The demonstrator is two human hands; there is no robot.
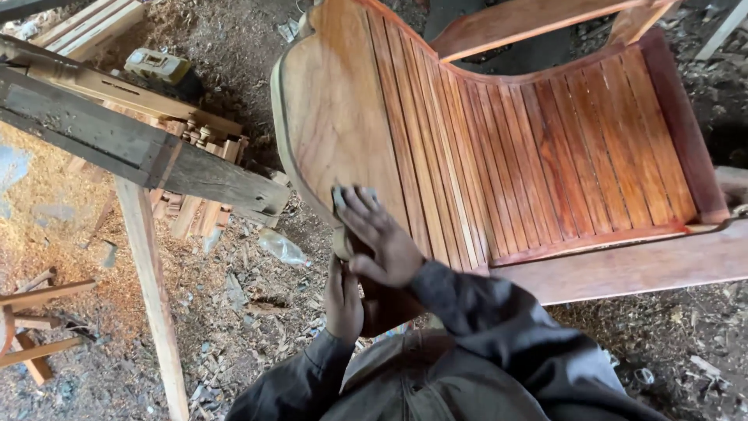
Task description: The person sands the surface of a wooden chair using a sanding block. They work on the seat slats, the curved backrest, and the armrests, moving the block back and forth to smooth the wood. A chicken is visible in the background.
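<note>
1. Ground (257, 312) fills the view you look down on: packed dirt strewn with wood chips and shavings, with a heap of pale sawdust at the left edge.

2. Slatted wooden chair (499, 148), reddish-brown and glossy, takes up the upper right. Its narrow slats run lengthwise from the near front rail toward the far back, curving upward. Its broad, smooth side panel (327, 117) faces you on the left, its long axis running away from you, tilted slightly right.

3. Rough workbench of grey weathered beams (140, 148) crosses the upper left on a slant, propped on a pale leg. Stacked pale timber pieces lie beneath and behind it, and a yellow power tool (160, 66) sits on the ground beyond.

4. Your dark grey sleeves and jacket fill the bottom centre.

5. Your right hand (382, 238) lies flat at the near lower edge of the side panel, fingers spread and pointing up and left. It presses a small grey pad, likely sandpaper (347, 195), against the wood; only the pad's top edge shows past your fingertips. The grip is closed down on that pad.

6. Your left hand (343, 300) sits just below and nearer to you, curled around the panel's lower edge from underneath, steadying it. Its fingers are wrapped shut on the wood.

7. Key relation: the unrubbed length of the panel stretches up and away from your right hand, which is the nearer one to it.

8. Crumpled clear plastic (282, 248) lies on the ground just left of your hands.
</note>
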